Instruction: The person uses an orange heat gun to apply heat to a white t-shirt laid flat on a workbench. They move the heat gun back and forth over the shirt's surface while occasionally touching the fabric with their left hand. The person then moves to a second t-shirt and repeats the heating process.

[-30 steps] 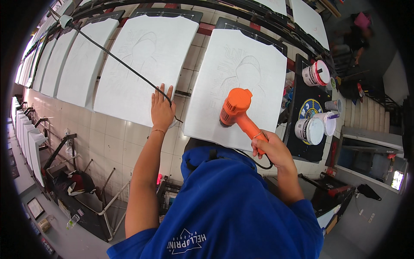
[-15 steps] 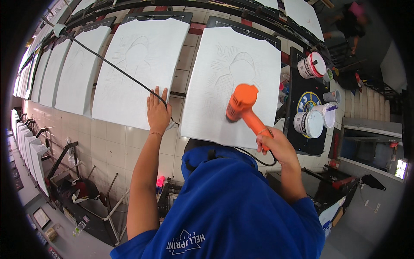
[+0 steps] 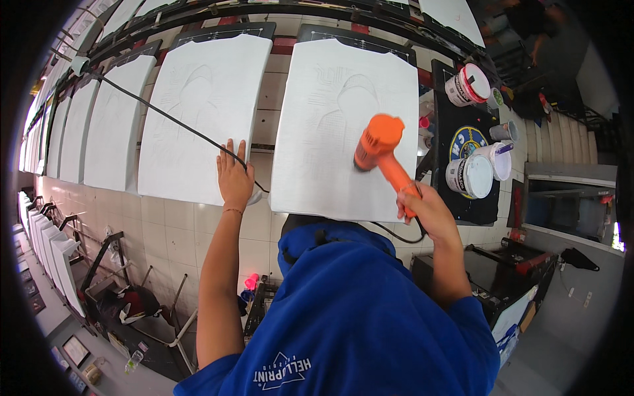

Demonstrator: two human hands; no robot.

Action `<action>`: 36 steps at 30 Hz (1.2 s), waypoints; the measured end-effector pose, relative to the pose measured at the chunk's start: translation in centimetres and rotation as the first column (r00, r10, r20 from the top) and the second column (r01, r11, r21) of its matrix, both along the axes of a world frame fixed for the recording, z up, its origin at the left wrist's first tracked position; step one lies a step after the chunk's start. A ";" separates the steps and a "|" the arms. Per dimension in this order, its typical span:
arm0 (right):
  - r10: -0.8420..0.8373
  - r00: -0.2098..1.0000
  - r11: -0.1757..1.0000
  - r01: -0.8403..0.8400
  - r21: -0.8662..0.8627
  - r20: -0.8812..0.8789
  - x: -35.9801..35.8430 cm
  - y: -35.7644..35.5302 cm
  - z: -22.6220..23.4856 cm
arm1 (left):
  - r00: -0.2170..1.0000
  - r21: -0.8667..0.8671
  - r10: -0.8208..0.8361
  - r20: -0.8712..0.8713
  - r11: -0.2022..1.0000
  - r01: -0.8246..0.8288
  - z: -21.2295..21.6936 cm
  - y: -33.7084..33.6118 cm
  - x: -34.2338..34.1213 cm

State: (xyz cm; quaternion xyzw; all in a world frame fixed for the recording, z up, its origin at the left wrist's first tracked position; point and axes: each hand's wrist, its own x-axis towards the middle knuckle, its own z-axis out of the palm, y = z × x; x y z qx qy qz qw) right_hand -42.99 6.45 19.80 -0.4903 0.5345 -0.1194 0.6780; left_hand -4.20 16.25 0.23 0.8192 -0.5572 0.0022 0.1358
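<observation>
A white shirt (image 3: 310, 145), probably soft, is lying at centre; above it an orange heat gun (image 3: 383, 138), likely stiff and light, is hovering, the right hand (image 3: 430, 212) clasping its handle (image 3: 396, 175), the best hold. Left of centre, the left hand (image 3: 234, 181) is resting, fingers outstretched, on a second shirt (image 3: 205, 102).

My right grip (image 3: 426, 210) holds an orange heat gun (image 3: 383, 135) by its handle, nozzle over a white shirt (image 3: 310, 185) with a faint hooded-figure outline. My left grip (image 3: 234, 181) lies flat at the near corner of the neighbouring shirt (image 3: 173, 148), where a dark cord (image 3: 198, 132) crosses my fingers. White buckets (image 3: 470, 178) stand to my right.
</observation>
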 end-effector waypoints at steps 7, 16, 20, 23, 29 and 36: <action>-0.016 1.000 1.000 0.016 -0.011 0.006 -1.2 0.6 0.7 | 1.000 0.008 0.004 0.001 1.000 -0.004 -0.5 -0.2 0.0; -0.017 1.000 0.999 0.017 0.033 0.011 -2.6 1.0 1.2 | 1.000 0.041 0.007 0.024 0.999 -0.008 -0.3 -0.1 -0.2; -0.022 1.000 0.999 0.022 0.043 0.006 -3.5 1.7 1.4 | 1.000 0.026 0.000 0.026 1.000 -0.001 -0.6 -0.1 -0.3; -0.077 0.997 0.996 0.077 -0.051 0.008 -2.7 1.0 0.6 | 1.000 -0.029 -0.002 -0.029 1.000 0.002 -0.4 0.1 -0.3; -0.120 0.992 0.993 0.121 -0.005 0.034 -3.9 1.7 0.2 | 0.890 -0.175 0.027 -0.454 0.977 -0.119 -0.2 3.3 -0.8; -0.138 0.990 0.990 0.138 0.017 0.016 -5.6 2.7 0.8 | 0.694 0.153 0.050 -0.718 0.984 0.086 7.9 7.6 -4.3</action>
